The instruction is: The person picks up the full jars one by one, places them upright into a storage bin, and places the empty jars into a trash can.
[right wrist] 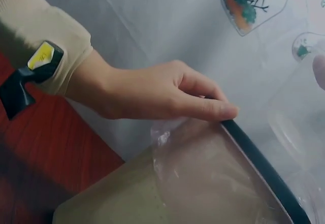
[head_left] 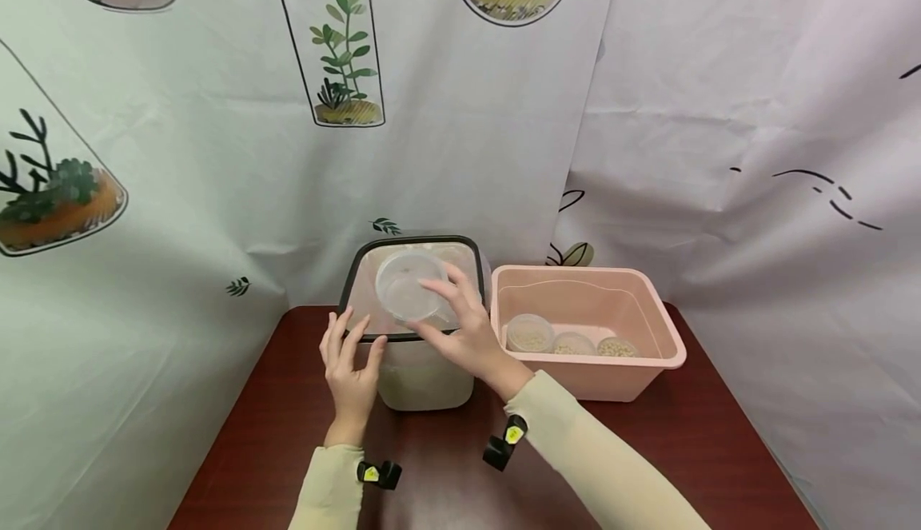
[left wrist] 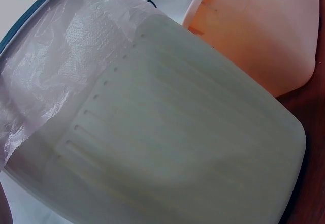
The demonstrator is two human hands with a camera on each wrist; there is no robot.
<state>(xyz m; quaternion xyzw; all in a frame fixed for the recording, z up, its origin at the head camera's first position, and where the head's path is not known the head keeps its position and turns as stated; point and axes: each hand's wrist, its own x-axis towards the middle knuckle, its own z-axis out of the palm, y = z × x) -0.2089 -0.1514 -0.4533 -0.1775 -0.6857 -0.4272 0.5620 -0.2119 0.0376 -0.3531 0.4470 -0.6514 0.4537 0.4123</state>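
Clear plastic cup, grasped in my right hand above the lined bin beside the pink tub, my left hand resting straight-fingered on the bin's dark rim

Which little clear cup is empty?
The clear cup that the right hand holds over the white bin is empty. The three cups in the pink tub all hold pale grains.

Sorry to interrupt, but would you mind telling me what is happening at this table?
A person's right hand holds a clear plastic cup over the open, bag-lined bin. The left hand rests on the bin's dark rim. Beside it, a pink tub holds three small filled cups.
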